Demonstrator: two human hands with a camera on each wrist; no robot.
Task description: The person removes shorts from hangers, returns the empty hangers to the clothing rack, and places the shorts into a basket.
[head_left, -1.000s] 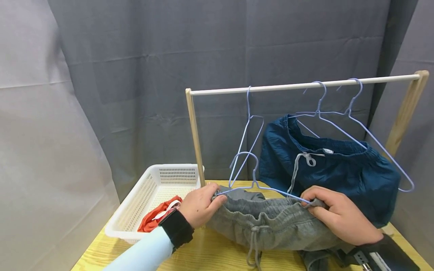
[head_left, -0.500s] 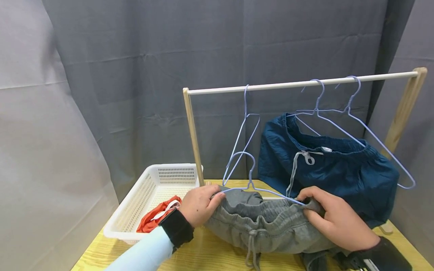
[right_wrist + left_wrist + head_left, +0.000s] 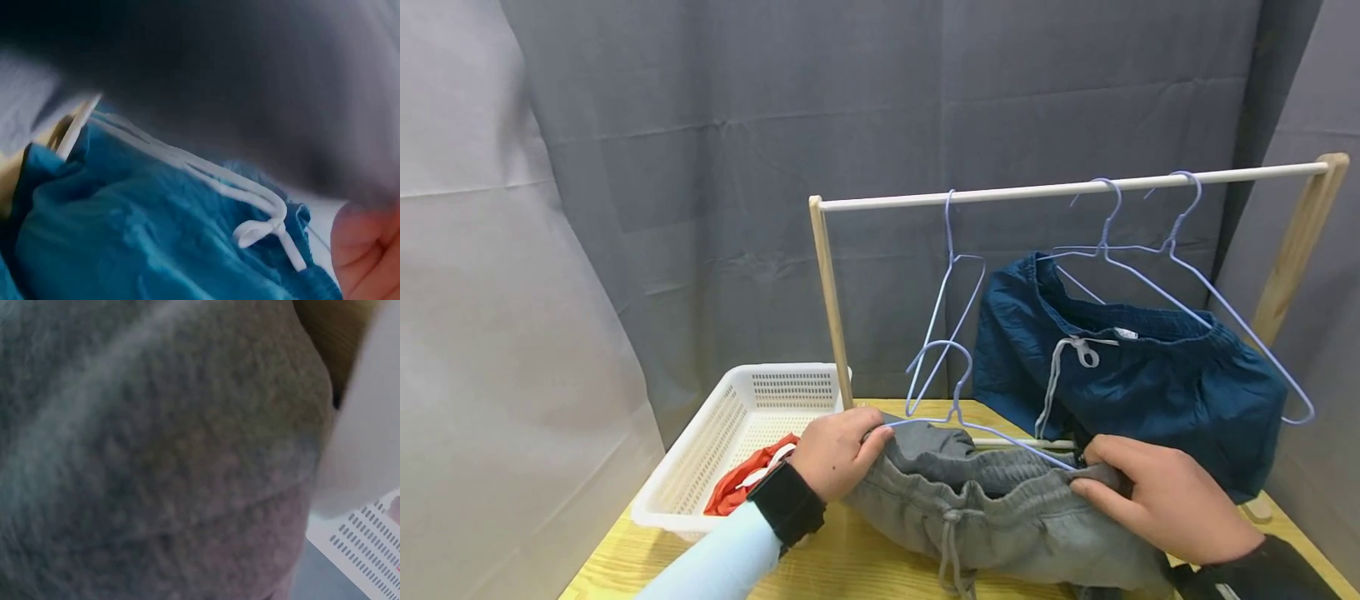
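Note:
Grey drawstring shorts [image 3: 1000, 508] lie on the wooden table [image 3: 865, 567] with a light blue wire hanger [image 3: 958, 392] set into their waistband. My left hand [image 3: 838, 454] pinches the waistband's left end together with the hanger's tip. My right hand [image 3: 1157, 496] grips the waistband's right end over the hanger's other arm. The grey fabric [image 3: 156, 456] fills the left wrist view. In the right wrist view, blurred grey cloth sits above the dark blue shorts [image 3: 156, 237] and their white drawstring [image 3: 262, 219].
A wooden rack with a white rail [image 3: 1067, 190] stands behind. On it hang an empty blue hanger [image 3: 947, 292] and dark blue shorts [image 3: 1135, 367] on hangers. A white perforated basket [image 3: 730, 433] with an orange garment [image 3: 748, 483] sits at the left. Grey curtains surround the table.
Both hands have drawn the grey waistband slightly down and toward me along the hanger's arms; the right hand slid a little right and lower.

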